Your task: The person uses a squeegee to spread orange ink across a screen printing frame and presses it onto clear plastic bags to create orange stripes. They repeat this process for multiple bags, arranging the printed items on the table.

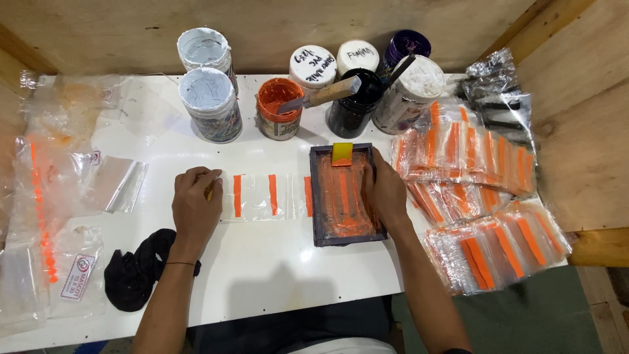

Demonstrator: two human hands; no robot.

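Left hand (195, 204), fingers curled, presses on the left end of a clear plastic strip (262, 196) printed with orange bars, which lies flat on the white table (275, 269); whether it pinches anything cannot be told. Right hand (385, 190) grips the right edge of a small dark printing frame (346, 195), its screen coated in orange ink, resting over the strip's right end. A yellow squeegee (342, 153) stands at the frame's far edge. Behind: an open jar of orange ink (278, 108) holding a wooden-handled spatula (321, 97), with other jars beside it. Right: stacked printed bags (485, 216). Left: a black cloth (134, 275) and clear bags (46, 196).
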